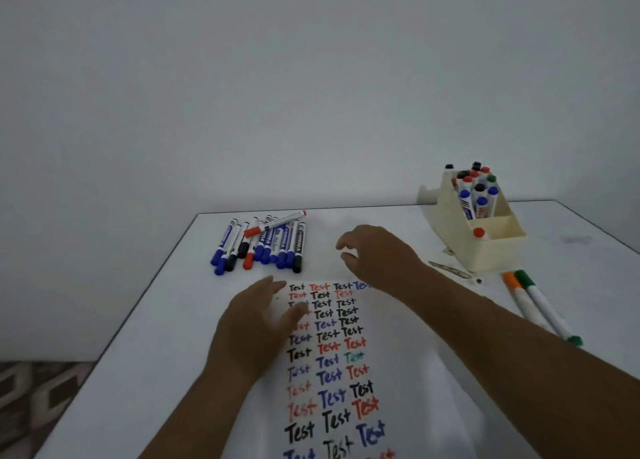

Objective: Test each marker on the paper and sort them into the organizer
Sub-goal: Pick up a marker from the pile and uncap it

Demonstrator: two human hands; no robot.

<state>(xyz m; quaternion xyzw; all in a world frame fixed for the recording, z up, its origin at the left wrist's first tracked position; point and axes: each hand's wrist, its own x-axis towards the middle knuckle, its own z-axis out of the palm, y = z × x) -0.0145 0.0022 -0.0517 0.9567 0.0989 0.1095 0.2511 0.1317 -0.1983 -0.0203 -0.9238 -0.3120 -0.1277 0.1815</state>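
A white paper [398, 372] covered with rows of the word "Test" in black, red, blue and green lies in front of me. My left hand [256, 323] rests flat on its upper left part, fingers straight. My right hand [374, 250] hovers above the paper's top edge with loosely curled fingers, holding nothing. A pile of several blue, black and red markers [263, 244] lies at the back left of the table. The cream organizer [485, 247] at the back right holds several upright markers [476, 188], and one red-capped marker [479, 232] sits in its front compartment.
Two slim pens, one orange-capped [519, 296] and one green-capped [547, 306], lie right of the paper. A small flat scrap [450, 270] lies in front of the organizer. The white table [138, 354] ends at the left over a patterned floor [34, 396]; a plain wall stands behind.
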